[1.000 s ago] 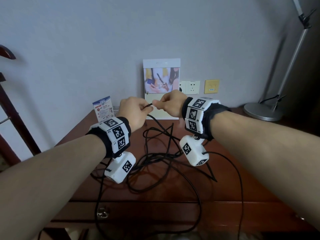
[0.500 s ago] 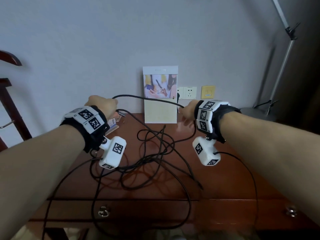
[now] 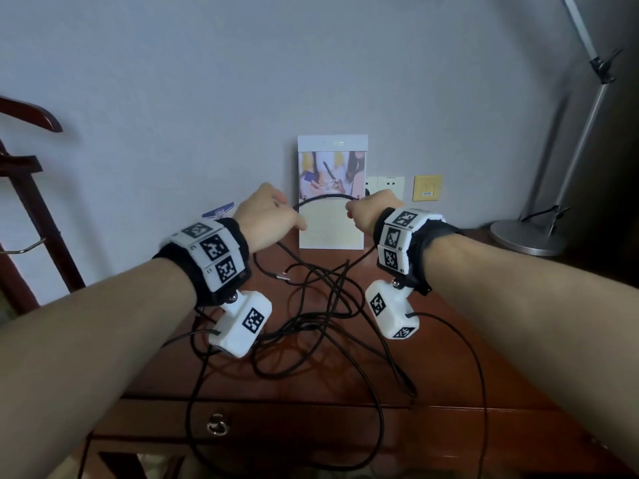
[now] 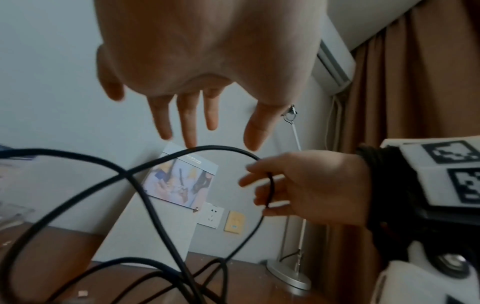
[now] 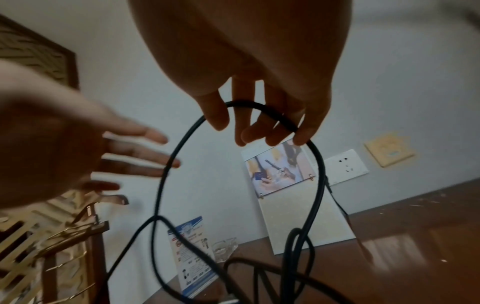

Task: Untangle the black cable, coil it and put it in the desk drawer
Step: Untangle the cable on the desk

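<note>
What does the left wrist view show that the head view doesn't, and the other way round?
Only the left wrist view shows the left hand open, fingers straight and off the black cable, plus a curtain. Only the head view shows the drawer front, shut, and cable hanging over the desk edge. Both show the right hand holding the raised loop.

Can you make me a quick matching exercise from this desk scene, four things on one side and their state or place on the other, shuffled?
Things:
1. left hand
2. right hand
3. black cable
4. desk drawer

States or places:
A. closed
B. holds a raised loop of cable
C. fingers spread, holding nothing
D. mostly tangled on the desktop

Pairs: 1-C, 2-B, 3-D, 4-A
</note>
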